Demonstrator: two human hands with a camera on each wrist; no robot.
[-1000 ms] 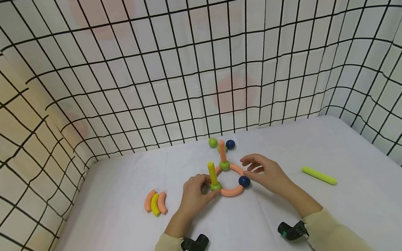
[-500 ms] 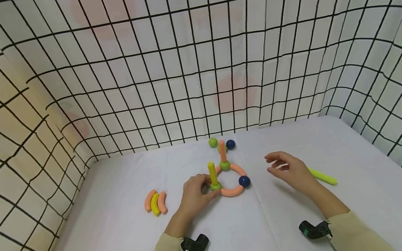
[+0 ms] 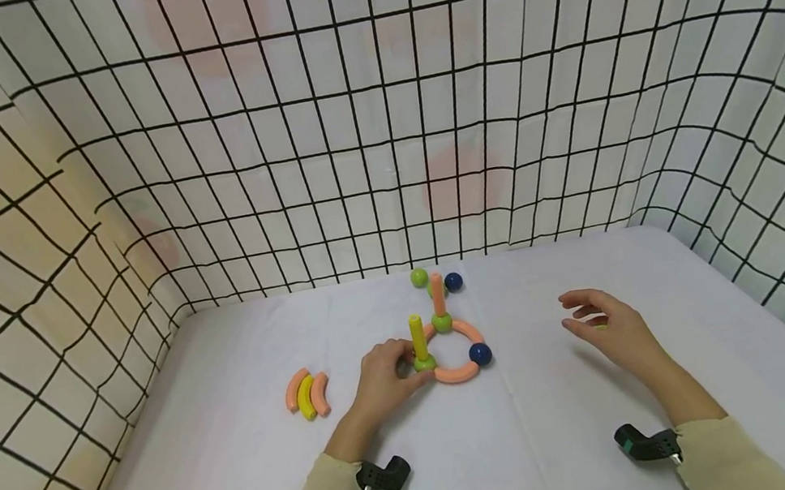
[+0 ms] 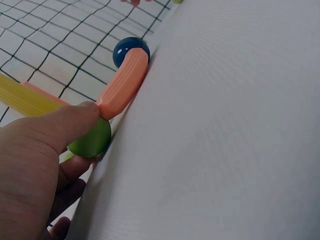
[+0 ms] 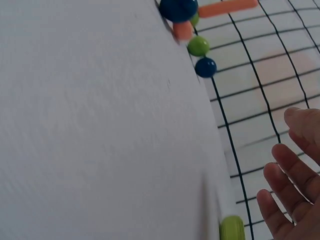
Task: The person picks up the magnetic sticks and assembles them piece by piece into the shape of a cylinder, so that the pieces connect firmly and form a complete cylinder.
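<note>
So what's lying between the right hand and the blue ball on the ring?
Nothing: in the head view only bare white table separates the right hand from the blue ball.

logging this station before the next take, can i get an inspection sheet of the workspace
surface: white cloth-covered table, flat.
job's things: ring of orange curved pieces joined by green ball, second green ball and dark blue ball; yellow rod and orange rod stand upright on the green balls.
clutter: three curved pieces lying left; loose green ball and blue ball behind; yellow stick lying by right hand.
grippers: left hand holds the green ball under the yellow rod; right hand open above the stick.
cables: nothing seen.
surroundings: grid-patterned cloth walls.
</note>
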